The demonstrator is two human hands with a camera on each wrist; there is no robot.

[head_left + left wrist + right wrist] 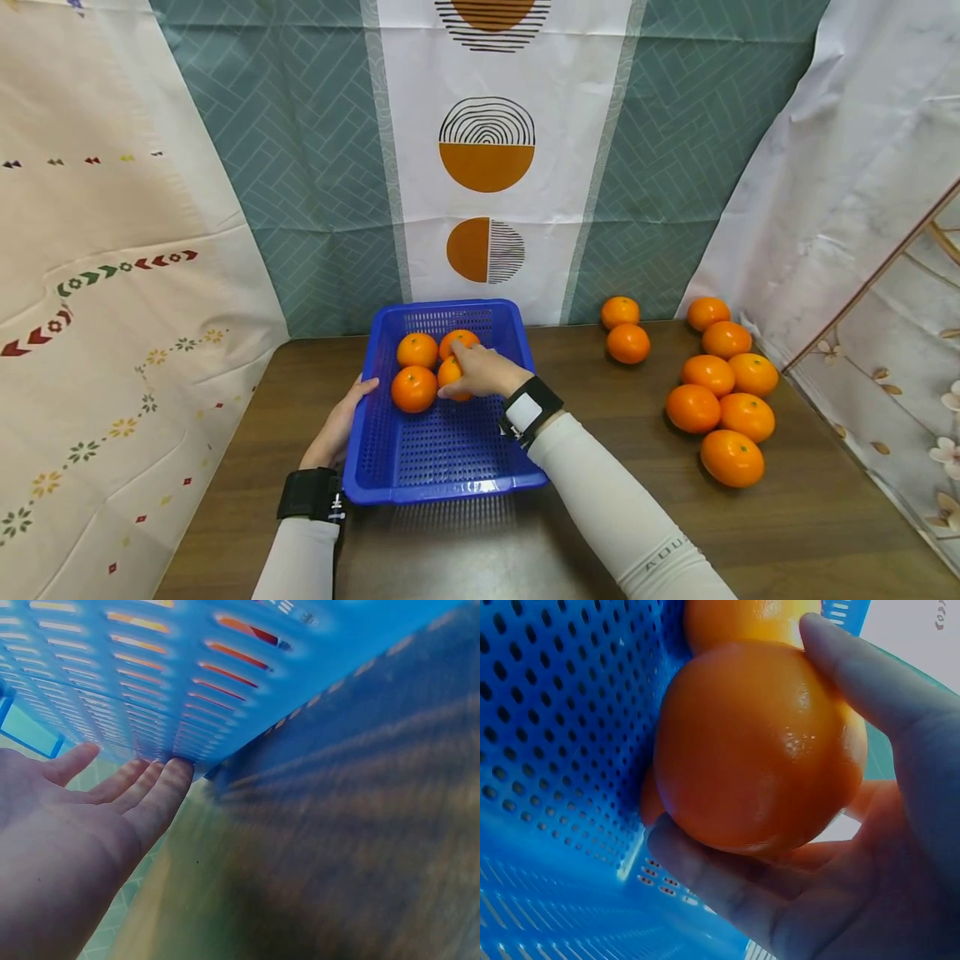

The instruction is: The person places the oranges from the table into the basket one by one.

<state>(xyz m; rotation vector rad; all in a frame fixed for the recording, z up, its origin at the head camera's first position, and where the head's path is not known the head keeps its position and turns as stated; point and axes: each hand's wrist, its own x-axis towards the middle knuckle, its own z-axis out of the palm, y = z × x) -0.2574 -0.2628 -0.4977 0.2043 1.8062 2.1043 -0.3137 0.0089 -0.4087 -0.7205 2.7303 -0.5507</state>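
Observation:
A blue perforated basket (450, 450) stands on the wooden table with several oranges in its back half. My right hand (486, 372) reaches into it and grips an orange (452, 379); in the right wrist view the fingers and thumb curl round that orange (757, 750), with another orange (739, 621) touching behind it. Two oranges (414, 389) (417, 350) lie to its left. My left hand (341, 429) is at the basket's left side, and in the left wrist view its nearly straight fingers touch the outer wall (142, 675).
Two oranges (628, 343) (620, 312) lie right of the basket near the back edge. Farther right, several more oranges (732, 458) form a group by the patterned cloth (885, 350). A green and white cloth (322, 167) hangs behind the table (600, 417).

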